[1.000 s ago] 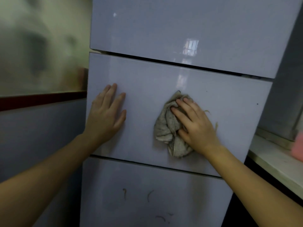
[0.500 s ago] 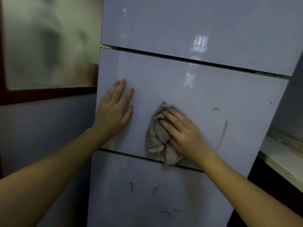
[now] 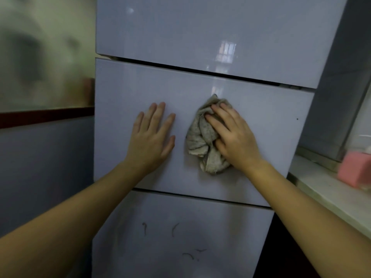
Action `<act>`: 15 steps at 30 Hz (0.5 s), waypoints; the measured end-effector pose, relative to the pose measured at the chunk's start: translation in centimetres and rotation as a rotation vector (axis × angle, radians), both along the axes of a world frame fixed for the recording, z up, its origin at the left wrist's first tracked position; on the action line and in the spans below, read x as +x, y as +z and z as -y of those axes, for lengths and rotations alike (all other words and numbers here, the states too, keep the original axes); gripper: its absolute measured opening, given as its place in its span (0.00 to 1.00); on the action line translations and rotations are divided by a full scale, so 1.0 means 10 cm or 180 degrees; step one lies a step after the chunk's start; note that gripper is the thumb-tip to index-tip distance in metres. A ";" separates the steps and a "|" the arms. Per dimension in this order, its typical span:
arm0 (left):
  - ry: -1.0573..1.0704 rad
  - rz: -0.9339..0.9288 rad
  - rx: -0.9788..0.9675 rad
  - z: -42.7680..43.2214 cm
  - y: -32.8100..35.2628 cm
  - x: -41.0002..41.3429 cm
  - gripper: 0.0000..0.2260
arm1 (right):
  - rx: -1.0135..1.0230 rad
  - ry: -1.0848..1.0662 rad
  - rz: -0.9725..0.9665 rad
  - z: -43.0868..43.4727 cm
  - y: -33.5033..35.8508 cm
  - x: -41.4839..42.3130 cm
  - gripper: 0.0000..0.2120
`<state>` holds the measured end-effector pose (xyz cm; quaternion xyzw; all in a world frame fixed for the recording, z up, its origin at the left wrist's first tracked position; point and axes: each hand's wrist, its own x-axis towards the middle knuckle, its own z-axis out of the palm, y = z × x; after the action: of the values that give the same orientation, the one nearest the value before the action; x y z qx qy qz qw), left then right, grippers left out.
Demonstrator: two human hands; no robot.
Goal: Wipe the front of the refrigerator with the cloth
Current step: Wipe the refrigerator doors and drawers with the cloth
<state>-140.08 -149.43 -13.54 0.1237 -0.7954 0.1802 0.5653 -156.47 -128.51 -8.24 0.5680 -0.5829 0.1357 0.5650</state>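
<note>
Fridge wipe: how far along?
Done: middle panel looks smear-free, bar one small dark dot. In hand: right hand presses the cloth on that panel; left hand lies flat beside it. To do: bottom panel shows dark squiggly marks. Whether the top panel was wiped: cannot tell.

Dim, soft, glare on refrigerator [image 3: 224,51]
</note>
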 end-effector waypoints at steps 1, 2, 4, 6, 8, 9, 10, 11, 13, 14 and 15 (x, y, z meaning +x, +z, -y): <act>0.0007 -0.0036 -0.0026 0.01 -0.02 -0.01 0.25 | -0.0022 0.0002 -0.0045 -0.04 -0.01 -0.05 0.27; 0.0002 -0.0066 -0.0060 0.02 -0.03 -0.01 0.25 | -0.0086 -0.0003 -0.0046 -0.11 -0.03 -0.11 0.26; -0.0025 -0.0107 -0.0130 0.05 -0.04 0.00 0.25 | -0.0290 -0.0056 0.0172 -0.24 -0.17 -0.21 0.26; -0.0074 -0.0156 -0.0156 0.05 -0.03 0.00 0.24 | -0.0482 -0.0132 0.0505 -0.37 -0.45 -0.27 0.26; -0.0118 -0.0176 -0.0162 0.06 -0.04 -0.01 0.24 | -0.0539 -0.0221 0.0668 -0.46 -0.77 -0.31 0.27; -0.0141 -0.0167 -0.0170 0.05 -0.04 -0.03 0.25 | -0.0526 -0.0274 0.0690 -0.51 -0.90 -0.33 0.27; -0.0145 -0.0142 -0.0168 0.07 -0.05 -0.02 0.25 | -0.0499 -0.0307 0.0702 -0.54 -0.99 -0.34 0.28; -0.0139 -0.0113 -0.0163 0.08 -0.05 -0.02 0.25 | -0.0472 -0.0333 0.0698 -0.56 -1.04 -0.35 0.28; -0.0148 -0.0081 -0.0161 0.08 -0.05 -0.01 0.26 | -0.0443 -0.0380 0.0662 -0.58 -1.01 -0.35 0.29; -0.0155 -0.0071 -0.0148 0.08 -0.04 0.00 0.26 | -0.0443 -0.0371 0.0652 -0.57 -0.94 -0.34 0.29; -0.0160 -0.0070 -0.0138 0.08 -0.04 0.00 0.26 | -0.0458 -0.0351 0.0657 -0.55 -0.86 -0.32 0.29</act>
<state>-140.04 -150.23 -13.93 0.0933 -0.7879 0.1819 0.5809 -159.66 -122.99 -16.83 0.4762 -0.6570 0.2036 0.5479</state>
